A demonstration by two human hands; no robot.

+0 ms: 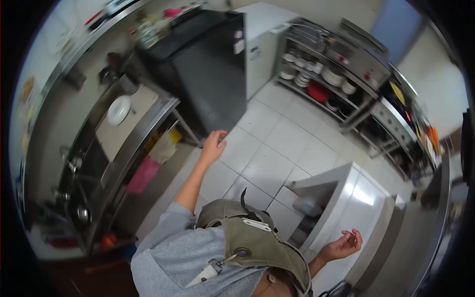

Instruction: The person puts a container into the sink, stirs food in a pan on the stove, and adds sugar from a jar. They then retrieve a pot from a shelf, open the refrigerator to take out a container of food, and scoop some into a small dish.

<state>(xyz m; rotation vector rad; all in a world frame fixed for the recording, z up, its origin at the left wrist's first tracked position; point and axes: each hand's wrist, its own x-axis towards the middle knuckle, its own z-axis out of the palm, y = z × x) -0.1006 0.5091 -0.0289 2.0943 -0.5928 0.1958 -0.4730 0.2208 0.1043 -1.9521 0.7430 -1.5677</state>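
Note:
My left hand (213, 147) is held out in the air over the tiled floor, near the lower front of the dark fridge-like cabinet (210, 69). Its fingers are loosely bent, with the thumb apart, and nothing shows in it. On the other side, my right hand (345, 244) hovers by the shiny white counter (363, 198). Its fingers curl a little but stay apart, and they hold nothing. I wear an olive apron (257, 242) over a grey shirt (193, 255).
A steel sink bench at left carries a board (143, 101) and a white plate (119, 110). A pink cloth (144, 174) hangs below. Ahead stands a steel shelf unit with stacked white dishes (332, 76) and a red bowl (317, 92). Stove equipment (393, 119) is at right.

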